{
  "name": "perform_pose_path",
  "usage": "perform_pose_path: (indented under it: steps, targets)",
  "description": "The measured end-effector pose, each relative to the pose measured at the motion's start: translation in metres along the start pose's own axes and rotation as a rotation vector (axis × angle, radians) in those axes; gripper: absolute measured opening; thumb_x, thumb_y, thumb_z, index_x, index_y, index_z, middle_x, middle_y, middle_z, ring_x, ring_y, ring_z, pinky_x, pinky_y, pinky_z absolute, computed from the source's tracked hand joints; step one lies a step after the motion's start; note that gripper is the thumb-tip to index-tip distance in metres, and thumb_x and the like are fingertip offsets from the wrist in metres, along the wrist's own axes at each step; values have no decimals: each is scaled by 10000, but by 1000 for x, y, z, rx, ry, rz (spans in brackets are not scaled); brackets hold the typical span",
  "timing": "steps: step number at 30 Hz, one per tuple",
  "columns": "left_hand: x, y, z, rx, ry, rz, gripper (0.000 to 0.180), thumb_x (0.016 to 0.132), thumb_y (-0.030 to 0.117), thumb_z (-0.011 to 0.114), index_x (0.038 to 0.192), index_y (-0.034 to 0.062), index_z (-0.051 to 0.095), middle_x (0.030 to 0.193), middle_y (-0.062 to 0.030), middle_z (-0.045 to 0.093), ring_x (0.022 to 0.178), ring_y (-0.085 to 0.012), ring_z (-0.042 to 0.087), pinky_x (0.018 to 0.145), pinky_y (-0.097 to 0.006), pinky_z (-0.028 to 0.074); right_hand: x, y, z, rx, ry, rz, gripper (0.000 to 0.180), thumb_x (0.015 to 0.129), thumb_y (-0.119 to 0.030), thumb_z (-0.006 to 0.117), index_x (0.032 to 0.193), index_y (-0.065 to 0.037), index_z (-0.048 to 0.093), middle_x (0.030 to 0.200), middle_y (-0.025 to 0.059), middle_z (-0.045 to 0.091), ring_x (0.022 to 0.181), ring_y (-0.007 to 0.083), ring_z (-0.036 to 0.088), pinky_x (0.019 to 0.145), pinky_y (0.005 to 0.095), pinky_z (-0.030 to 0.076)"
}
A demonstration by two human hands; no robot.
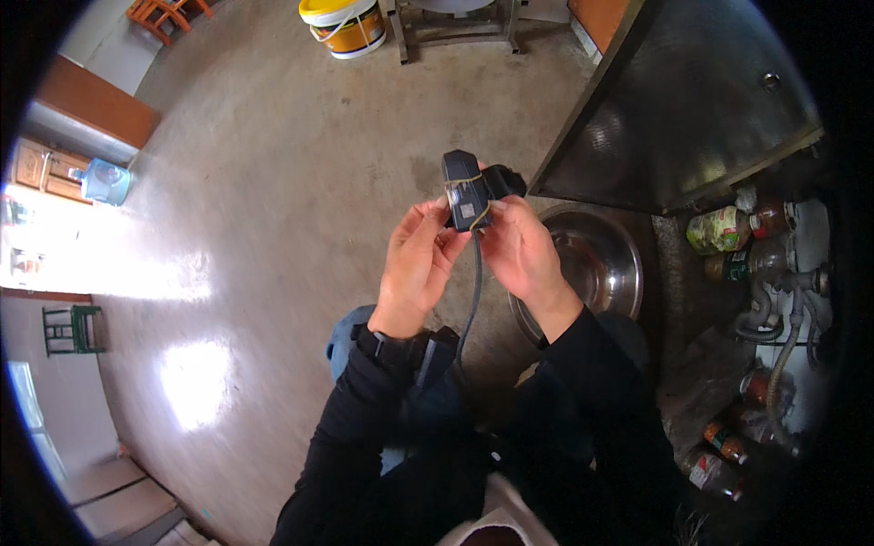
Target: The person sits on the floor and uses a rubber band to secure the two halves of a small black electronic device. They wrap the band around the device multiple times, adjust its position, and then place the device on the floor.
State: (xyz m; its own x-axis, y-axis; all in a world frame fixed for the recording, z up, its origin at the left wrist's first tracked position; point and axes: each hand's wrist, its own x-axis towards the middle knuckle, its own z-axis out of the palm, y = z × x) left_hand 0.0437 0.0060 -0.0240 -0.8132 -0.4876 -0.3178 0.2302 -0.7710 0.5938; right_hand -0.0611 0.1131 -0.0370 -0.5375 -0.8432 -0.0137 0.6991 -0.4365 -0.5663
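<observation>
A small black boxy device [466, 187], with a tan rubber band looped round it and a pale label on one face, is held up in front of me. My left hand [416, 264] pinches its lower left edge between thumb and fingers. From the other side, my right hand [528, 250] grips the lower right, its fingertips by the band. A rounded black part [503, 181] juts out to the right of the device. One dark cable [477, 282] runs down from its bottom toward my lap. The device's exact kind is unclear. A black strap [396, 348] circles my left wrist.
Close to my right knee stands a shiny metal basin [628, 273], partly behind my right forearm. Beyond it, a dark open panel [674, 100] slants over shelves with jars [719, 229] and grey hoses [795, 318]. A yellow-lidded bucket [350, 32] stands at the far side.
</observation>
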Motion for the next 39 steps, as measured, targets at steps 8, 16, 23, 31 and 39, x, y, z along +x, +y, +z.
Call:
perform_pose_path:
  steps: [8, 16, 23, 31, 39]
  targets:
    - [-1, -6, 18, 663, -13, 361, 236, 950, 68, 601, 1172, 3, 555, 1066, -83, 603, 938, -185, 654, 801, -296, 582, 9, 3, -7, 163, 208, 144, 388, 1026, -324, 467, 1265, -32, 556, 1132, 90, 653, 1037, 187, 620, 869, 347, 539]
    - [-6, -20, 19, 1138, 100, 655, 144, 713, 52, 798, 806, 57, 689, 794, -25, 549, 639, -99, 470, 557, -246, 409, 10, -10, -24, 516, 316, 237, 466, 1029, -354, 454, 1220, 67, 518, 1193, 194, 598, 1089, 307, 592, 928, 406, 538]
    - [-5, -23, 19, 1225, 124, 630, 209, 693, 122, 805, 810, 51, 648, 792, -63, 582, 688, -231, 616, 611, -342, 493, 2, 2, -8, 351, 325, 226, 545, 965, -462, 539, 1206, 26, 560, 1205, 153, 595, 1133, 259, 572, 994, 385, 493]
    - [-8, -29, 28, 1010, 207, 705, 153, 729, 64, 786, 850, 48, 694, 739, -73, 583, 606, -165, 583, 561, -283, 467, 13, 2, -1, 361, 236, 43, 556, 929, -467, 604, 1253, -20, 542, 1224, 123, 593, 1128, 238, 547, 1019, 379, 463]
    - [-3, -45, 37, 695, 291, 743, 102, 751, 10, 741, 830, 34, 682, 757, -71, 604, 602, -138, 552, 561, -256, 441, 12, 4, 18, 126, 256, -117, 554, 935, -485, 587, 1280, -56, 528, 1234, 87, 586, 1148, 214, 539, 1033, 352, 450]
